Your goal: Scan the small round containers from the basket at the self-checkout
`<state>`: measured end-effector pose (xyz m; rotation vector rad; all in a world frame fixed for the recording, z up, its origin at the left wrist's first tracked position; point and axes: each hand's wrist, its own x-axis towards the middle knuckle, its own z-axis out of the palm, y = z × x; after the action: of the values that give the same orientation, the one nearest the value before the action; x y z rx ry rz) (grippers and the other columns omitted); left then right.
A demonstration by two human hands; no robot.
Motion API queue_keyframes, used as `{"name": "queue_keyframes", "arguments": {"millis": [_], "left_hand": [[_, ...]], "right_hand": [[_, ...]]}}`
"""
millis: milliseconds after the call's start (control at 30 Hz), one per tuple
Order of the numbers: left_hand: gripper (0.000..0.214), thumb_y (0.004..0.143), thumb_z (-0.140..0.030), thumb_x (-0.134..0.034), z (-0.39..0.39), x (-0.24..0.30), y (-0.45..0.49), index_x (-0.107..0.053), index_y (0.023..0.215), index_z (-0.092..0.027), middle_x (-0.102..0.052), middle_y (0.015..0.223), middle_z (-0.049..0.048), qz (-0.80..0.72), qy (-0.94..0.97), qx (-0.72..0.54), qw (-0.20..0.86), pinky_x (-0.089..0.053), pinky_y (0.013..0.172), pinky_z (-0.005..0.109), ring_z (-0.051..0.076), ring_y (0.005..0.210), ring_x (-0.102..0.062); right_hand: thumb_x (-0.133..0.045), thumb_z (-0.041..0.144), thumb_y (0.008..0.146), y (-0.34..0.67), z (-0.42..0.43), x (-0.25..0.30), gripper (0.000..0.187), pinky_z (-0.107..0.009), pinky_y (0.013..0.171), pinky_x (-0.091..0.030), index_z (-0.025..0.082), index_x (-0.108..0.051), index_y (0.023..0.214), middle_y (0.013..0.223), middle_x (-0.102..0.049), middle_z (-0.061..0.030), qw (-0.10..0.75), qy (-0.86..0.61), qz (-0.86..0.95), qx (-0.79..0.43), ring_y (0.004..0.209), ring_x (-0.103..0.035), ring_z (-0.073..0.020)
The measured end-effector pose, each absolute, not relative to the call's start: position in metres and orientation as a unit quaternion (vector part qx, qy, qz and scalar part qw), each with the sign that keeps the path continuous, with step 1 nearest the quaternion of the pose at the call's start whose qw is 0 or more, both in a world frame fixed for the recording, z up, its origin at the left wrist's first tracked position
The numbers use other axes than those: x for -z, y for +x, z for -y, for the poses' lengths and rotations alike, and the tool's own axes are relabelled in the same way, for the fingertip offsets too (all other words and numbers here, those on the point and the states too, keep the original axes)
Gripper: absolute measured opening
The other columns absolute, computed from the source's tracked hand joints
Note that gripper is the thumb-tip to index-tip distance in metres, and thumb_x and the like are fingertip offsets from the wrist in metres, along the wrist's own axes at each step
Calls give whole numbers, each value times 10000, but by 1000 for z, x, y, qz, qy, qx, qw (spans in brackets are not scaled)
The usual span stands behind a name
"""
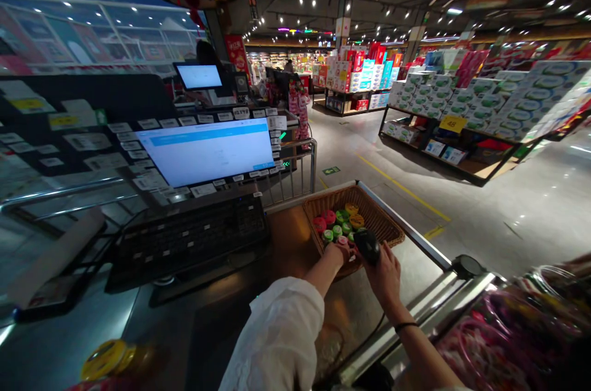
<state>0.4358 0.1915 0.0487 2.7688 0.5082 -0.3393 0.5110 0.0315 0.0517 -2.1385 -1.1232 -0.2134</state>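
Observation:
My left hand [336, 254] grips a small round container with a pink lid [342, 241] at the near edge of a woven wicker basket [381, 223]. My right hand [385, 274] is closed around a black handheld barcode scanner [367, 246], whose head points toward that container. Several similar round containers [335, 221] with red, green and yellow lids lie in the basket. The basket stands on a brown checkout counter [290, 243]. A thin cable [364, 335] runs down below my right wrist.
A cash register monitor [205, 152] and black keyboard [189, 237] stand left of the basket, with a metal railing [290, 172] behind. Bagged goods [503, 342] sit at lower right, a yellow-capped item [108, 360] at lower left. Shelves of boxed goods [480, 101] fill the store floor beyond.

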Motion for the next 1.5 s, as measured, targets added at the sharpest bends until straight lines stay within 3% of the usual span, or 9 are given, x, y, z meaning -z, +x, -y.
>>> {"name": "queue_keyframes", "arguments": {"millis": [133,200,300,433,633,1000,1167,1300,1500], "left_hand": [[417,826,-252,-700,-171,-45,415,-629,1236,-230,-651,1242,111,-202,948,198,148,-544,845,458,278,1022,-648],[499,789,-211,-685,-158,-44,400,-613,1279,-272,-634,1303,121,-206,943,213,149,-532,822,473,310,1023,-652],[567,803,-217,-633,-136,-45,373,-554,1358,-302,-580,1394,124,-211,941,218,149,-516,833,500,332,1058,-648],[532,862,-224,-544,-110,-51,334,-522,1388,-307,-568,1408,115,-221,942,207,148,-504,860,498,319,1083,-646],[471,903,-191,-470,-78,-63,281,-534,1367,-237,-590,1380,118,-246,938,198,141,-509,853,474,305,1073,-655],[497,918,-232,-509,-43,-75,204,-495,1410,-293,-601,1386,106,-272,928,209,146,-507,849,421,290,1076,-663],[517,908,-213,-535,-40,-78,186,-486,1416,-297,-652,1311,106,-268,929,216,137,-516,838,404,272,1046,-677],[425,898,-240,-565,-38,-79,187,-560,1323,-237,-689,1223,123,-258,935,207,127,-535,801,413,272,997,-690],[294,925,-108,-429,-34,-87,201,-661,1106,-88,-699,1084,217,-274,944,146,115,-485,880,493,324,1046,-672]], "right_hand": [[-348,503,974,501,-20,-46,553,-631,1119,-261,148,-534,1355,1346,-622,-173,353,-826,436,50,1399,-404,-344],[-367,482,966,495,-12,-38,560,-642,1101,-296,126,-505,1376,1365,-595,-200,376,-808,452,46,1380,-418,-349],[-439,456,941,485,4,-26,577,-587,1066,-390,82,-484,1378,1330,-593,-236,411,-762,497,52,1347,-442,-348],[-480,389,927,463,24,-18,529,-575,1061,-411,110,-482,1376,1335,-586,-220,415,-735,534,56,1353,-433,-345],[-463,354,913,419,48,-15,518,-637,1083,-345,123,-473,1377,1294,-606,-208,387,-750,534,48,1343,-440,-369],[-453,357,924,343,76,-20,493,-615,1090,-340,132,-486,1361,1310,-598,-212,408,-729,549,17,1365,-423,-369],[-388,415,941,315,85,-30,514,-672,1113,-225,148,-474,1372,1361,-583,-209,379,-758,530,30,1375,-400,-391],[-384,453,943,304,81,-43,500,-719,1118,-110,163,-511,1329,1428,-546,-199,345,-782,515,56,1405,-354,-399],[-367,524,941,303,56,-67,540,-748,1091,-153,160,-549,1296,1460,-525,-191,354,-797,487,50,1410,-349,-403]]}}
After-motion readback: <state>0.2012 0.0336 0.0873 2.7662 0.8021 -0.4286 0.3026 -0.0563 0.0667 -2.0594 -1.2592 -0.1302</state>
